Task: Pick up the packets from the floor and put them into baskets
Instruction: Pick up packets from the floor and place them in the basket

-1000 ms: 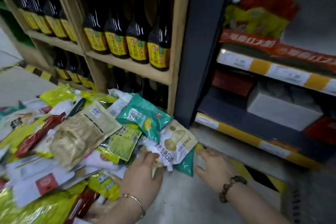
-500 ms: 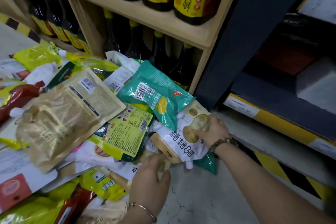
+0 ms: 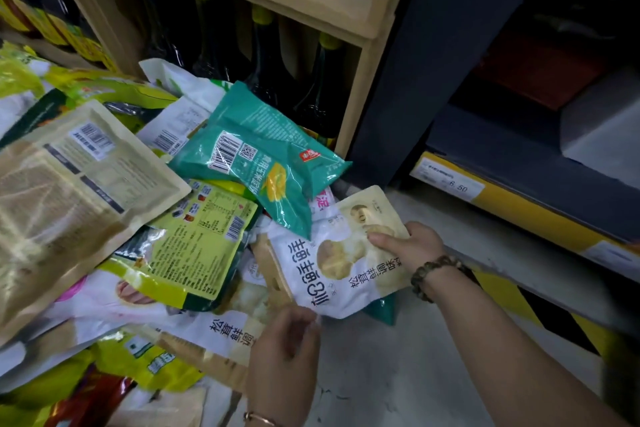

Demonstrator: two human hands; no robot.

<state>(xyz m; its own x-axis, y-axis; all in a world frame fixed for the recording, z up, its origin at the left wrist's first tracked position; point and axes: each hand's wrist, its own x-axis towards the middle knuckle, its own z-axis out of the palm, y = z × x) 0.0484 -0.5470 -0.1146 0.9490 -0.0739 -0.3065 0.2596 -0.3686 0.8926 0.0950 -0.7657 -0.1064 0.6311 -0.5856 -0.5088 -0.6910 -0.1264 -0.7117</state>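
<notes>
1. A head-worn camera looks down at a heap of packets [image 3: 114,291] lying on a shop floor [image 3: 381,374], pushed up against a wooden shelf [image 3: 311,4] of dark bottles [image 3: 266,56].
2. The right hand [image 3: 410,246] grips the far right edge of a white packet [image 3: 332,267], thumb on top and fingers tucked beneath, probably to draw it free of the heap.
3. The white packet sits at the heap's near right edge, tilted, its right side raised a little off the floor.
4. A teal packet [image 3: 263,167] lies across its upper left corner, so the white one looks pinned there and may drag the teal one along.
5. The left hand [image 3: 284,357] has its curled fingers at the white packet's near corner, seemingly to steady or lift that end. I cannot tell whether it actually pinches the packet.
6. No basket is in view, so the packet is not yet put away.
</notes>
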